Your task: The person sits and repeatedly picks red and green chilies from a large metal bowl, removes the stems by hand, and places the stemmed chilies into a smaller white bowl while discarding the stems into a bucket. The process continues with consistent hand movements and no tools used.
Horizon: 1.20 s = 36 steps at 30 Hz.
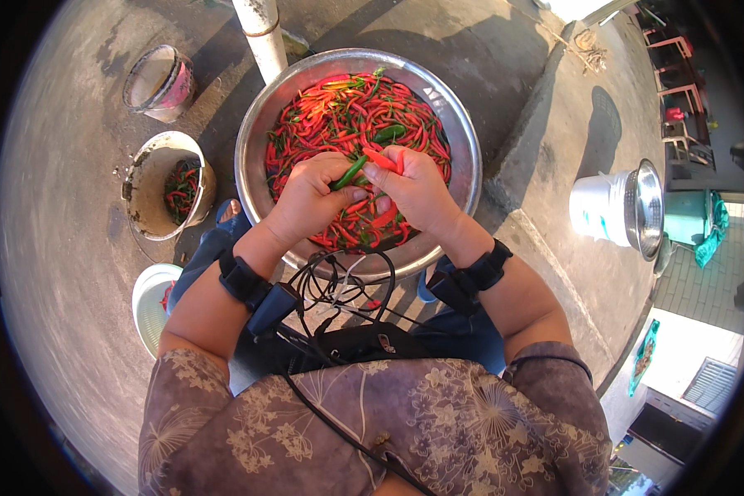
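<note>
A large round metal basin (465, 133) full of red chili peppers (347, 111), with some green ones among them, stands before me. Over its near half my left hand (319, 189) grips a green chili pepper (349, 173) between thumb and fingers. Close beside it, my right hand (412, 186) holds red chili peppers (381, 159) at its fingertips. The tip of the green pepper meets the fingers of my right hand. A larger green pepper (389, 133) lies on the heap just beyond my hands.
To the left stand a bucket holding some peppers (137, 180), a pink-and-white bucket (177, 87) and a pale green basket (149, 297). A white pole (266, 43) rises behind the basin. Black cables (341, 285) hang over its near rim. At right is a white bucket (598, 208) with a metal colander (648, 211).
</note>
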Each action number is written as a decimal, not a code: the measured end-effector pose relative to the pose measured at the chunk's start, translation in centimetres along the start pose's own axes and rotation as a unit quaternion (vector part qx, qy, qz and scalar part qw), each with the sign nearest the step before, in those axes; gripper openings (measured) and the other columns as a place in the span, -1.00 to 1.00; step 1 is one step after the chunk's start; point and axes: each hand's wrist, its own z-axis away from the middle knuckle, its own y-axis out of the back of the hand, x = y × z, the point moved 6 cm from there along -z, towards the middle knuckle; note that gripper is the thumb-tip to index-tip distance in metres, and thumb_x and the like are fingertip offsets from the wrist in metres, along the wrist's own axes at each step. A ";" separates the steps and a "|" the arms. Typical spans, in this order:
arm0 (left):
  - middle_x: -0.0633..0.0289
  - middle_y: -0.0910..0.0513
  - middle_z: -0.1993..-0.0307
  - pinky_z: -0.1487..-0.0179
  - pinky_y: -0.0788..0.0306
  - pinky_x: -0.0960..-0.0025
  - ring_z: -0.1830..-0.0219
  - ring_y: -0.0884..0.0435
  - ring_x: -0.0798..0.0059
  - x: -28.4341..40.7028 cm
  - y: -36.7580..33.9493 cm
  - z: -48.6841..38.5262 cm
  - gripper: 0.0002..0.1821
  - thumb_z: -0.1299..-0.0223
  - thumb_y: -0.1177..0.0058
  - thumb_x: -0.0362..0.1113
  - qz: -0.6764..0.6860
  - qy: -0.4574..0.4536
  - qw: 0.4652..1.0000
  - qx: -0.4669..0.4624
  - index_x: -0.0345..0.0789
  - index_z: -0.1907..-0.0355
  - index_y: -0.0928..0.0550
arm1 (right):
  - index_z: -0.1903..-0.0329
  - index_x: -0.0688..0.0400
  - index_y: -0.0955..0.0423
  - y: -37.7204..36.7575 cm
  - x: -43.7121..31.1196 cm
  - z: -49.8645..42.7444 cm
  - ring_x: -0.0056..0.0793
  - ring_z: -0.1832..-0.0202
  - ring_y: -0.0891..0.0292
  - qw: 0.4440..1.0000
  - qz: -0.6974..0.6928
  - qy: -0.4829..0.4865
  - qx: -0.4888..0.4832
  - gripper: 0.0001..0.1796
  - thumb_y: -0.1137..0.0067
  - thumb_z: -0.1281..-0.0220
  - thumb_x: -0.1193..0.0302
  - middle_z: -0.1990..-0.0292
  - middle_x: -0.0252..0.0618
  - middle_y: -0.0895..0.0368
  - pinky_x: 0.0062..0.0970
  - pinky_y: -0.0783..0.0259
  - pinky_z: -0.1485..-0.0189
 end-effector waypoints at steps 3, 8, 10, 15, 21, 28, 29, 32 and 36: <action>0.22 -0.47 0.52 0.28 -0.36 0.38 0.42 -0.48 0.40 0.1 0.1 0.0 -0.75 0.13 -0.28 -0.45 -0.002 -0.021 1.000 -0.011 -0.36 0.30 -0.60 | 0.35 0.17 -0.39 -0.5 0.8 0.3 -0.65 0.63 -0.34 0.979 -0.194 -0.058 -0.018 -0.84 -0.11 -0.29 0.37 0.54 -0.38 -0.44 -0.53 -0.39 0.60; 0.29 -0.49 0.50 0.23 -0.39 0.43 0.40 -0.47 0.48 -1.6 0.1 0.5 -0.84 -0.08 -0.18 -0.40 0.181 0.134 0.974 0.013 -0.36 0.27 -0.58 | 0.31 0.14 -0.39 -0.4 0.6 0.1 -0.63 0.56 -0.38 0.943 -0.325 -0.060 -0.040 -0.88 -0.06 -0.32 0.38 0.44 -0.34 -0.47 -0.49 -0.43 0.57; 0.33 -0.48 0.48 0.19 -0.40 0.43 0.38 -0.46 0.50 -3.4 -0.7 0.9 -0.84 -0.20 -0.12 -0.32 0.438 0.260 0.858 0.066 -0.35 0.23 -0.56 | 0.31 0.12 -0.39 0.2 0.3 -0.4 -0.60 0.50 -0.42 0.933 -0.353 -0.063 -0.024 -0.89 -0.04 -0.33 0.38 0.38 -0.32 -0.50 -0.50 -0.45 0.55; 0.29 -0.41 0.40 0.09 -0.42 0.29 0.31 -0.40 0.45 -5.7 0.3 0.4 -0.77 -0.35 0.08 -0.14 0.705 0.243 0.649 0.147 -0.28 0.21 -0.46 | 0.22 0.17 -0.42 0.3 0.1 0.0 -0.61 0.44 -0.44 0.971 -0.227 -0.065 -0.032 -0.90 -0.01 -0.34 0.40 0.34 -0.30 -0.53 -0.58 -0.43 0.56; 0.23 -0.45 0.32 -0.01 -0.42 0.20 0.24 -0.42 0.35 -6.6 0.5 0.7 -0.78 -0.40 0.17 -0.14 0.700 0.220 0.642 0.223 -0.26 0.24 -0.43 | 0.13 0.20 -0.41 -2.5 2.1 0.4 -0.64 0.47 -0.42 0.984 -0.103 -0.132 -0.068 -0.86 0.01 -0.36 0.42 0.34 -0.27 -0.54 -0.62 -0.41 0.52; 0.15 -0.53 0.21 -0.07 -0.40 0.05 0.11 -0.52 0.25 -5.5 -1.3 1.8 -0.75 -0.44 0.27 -0.13 0.639 0.274 0.662 0.280 -0.27 0.20 -0.42 | 0.28 0.24 -0.49 -3.1 1.1 0.2 -0.52 0.52 -0.46 0.989 0.142 0.033 -0.004 -0.77 -0.22 -0.17 0.33 0.59 -0.27 -0.49 -0.49 -0.37 0.50; 0.14 -0.53 0.19 -0.12 -0.38 0.03 0.04 -0.51 0.22 -5.5 -1.5 1.9 -0.72 -0.44 0.28 -0.12 0.639 0.288 0.659 0.275 -0.29 0.21 -0.43 | 0.32 0.24 -0.50 -3.0 0.8 0.2 -0.44 0.51 -0.49 0.977 0.202 0.070 0.013 -0.78 -0.24 -0.15 0.34 0.58 -0.22 -0.51 -0.43 -0.39 0.47; 0.10 -0.53 0.16 -0.22 -0.34 0.02 -0.10 -0.47 0.16 -5.5 -2.1 2.2 -0.65 -0.45 0.32 -0.10 0.641 0.314 0.654 0.251 -0.34 0.23 -0.44 | 0.39 0.25 -0.49 -3.4 -0.3 0.5 -0.16 0.46 -0.51 0.938 0.284 0.200 0.020 -0.82 -0.22 -0.07 0.39 0.54 -0.08 -0.52 -0.27 -0.41 0.36; 0.09 -0.56 0.21 -0.22 -0.35 0.07 -0.13 -0.47 0.14 -5.6 -2.7 2.6 -0.62 -0.46 0.35 -0.09 0.647 0.324 0.659 0.206 -0.35 0.27 -0.45 | 0.39 0.23 -0.48 -3.6 -0.1 0.8 -0.06 0.41 -0.51 0.899 0.369 0.234 -0.016 -0.86 -0.18 -0.05 0.42 0.46 -0.06 -0.54 -0.20 -0.42 0.34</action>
